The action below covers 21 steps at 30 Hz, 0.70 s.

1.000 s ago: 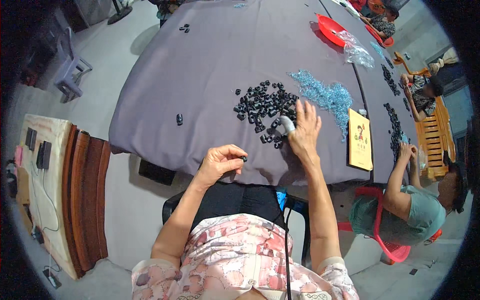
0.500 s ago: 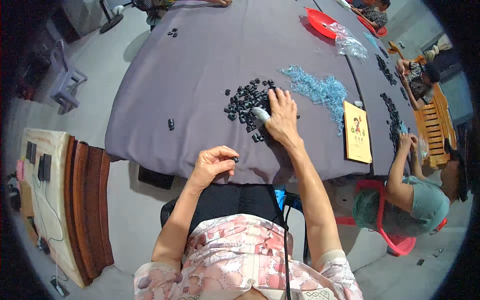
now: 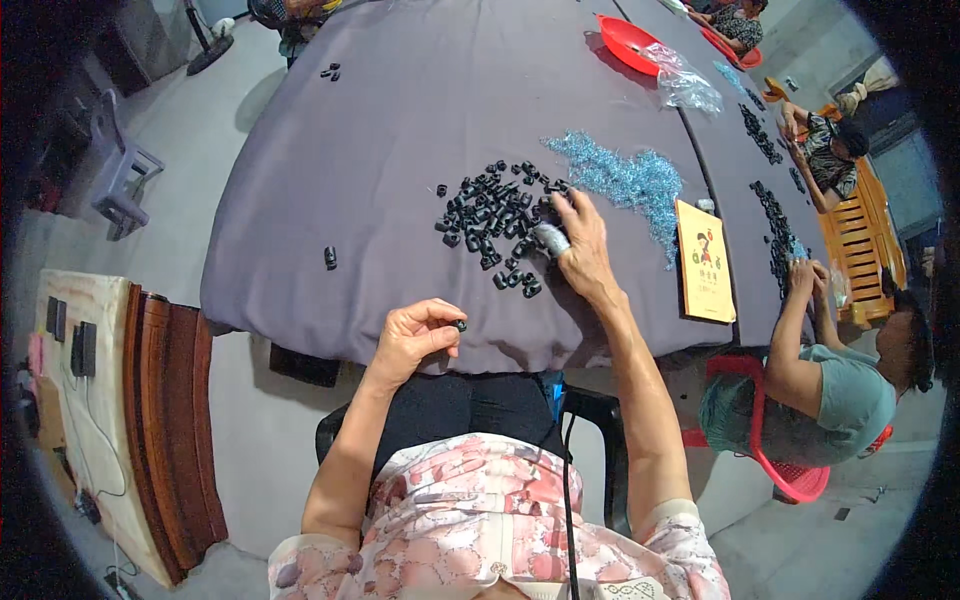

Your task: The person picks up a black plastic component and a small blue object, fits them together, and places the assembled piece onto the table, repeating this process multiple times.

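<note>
The left hand (image 3: 408, 340) pinches a small black piece (image 3: 460, 325) — mostly hidden.

Right fingers (image 3: 584, 212) beside black pieces (image 3: 487, 208)

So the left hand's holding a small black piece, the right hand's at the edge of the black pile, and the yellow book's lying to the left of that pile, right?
Not quite: the head view shows the book to the right of the black pile. The left hand does hold a black piece, with the right hand at the pile's edge.
</note>
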Motion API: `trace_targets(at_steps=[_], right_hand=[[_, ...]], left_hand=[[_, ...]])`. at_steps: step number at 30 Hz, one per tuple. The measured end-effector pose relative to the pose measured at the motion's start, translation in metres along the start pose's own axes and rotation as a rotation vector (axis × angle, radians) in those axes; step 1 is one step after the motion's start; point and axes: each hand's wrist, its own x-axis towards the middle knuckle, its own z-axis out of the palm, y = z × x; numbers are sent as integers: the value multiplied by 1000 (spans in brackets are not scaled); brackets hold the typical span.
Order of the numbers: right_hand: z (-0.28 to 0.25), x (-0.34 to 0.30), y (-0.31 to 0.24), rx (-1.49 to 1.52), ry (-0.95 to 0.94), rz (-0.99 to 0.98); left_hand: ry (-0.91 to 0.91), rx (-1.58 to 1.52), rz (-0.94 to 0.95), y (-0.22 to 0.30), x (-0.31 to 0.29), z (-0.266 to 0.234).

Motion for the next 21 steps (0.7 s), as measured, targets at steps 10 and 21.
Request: trace_targets(at_steps=[10,21], right_hand=[[-28,-1,88,-284,189,235],[-39,9,98,-257,-15,262]], left_hand=[[9,7,-12,-1,0,1],[2,-12,2,0,1,0]])
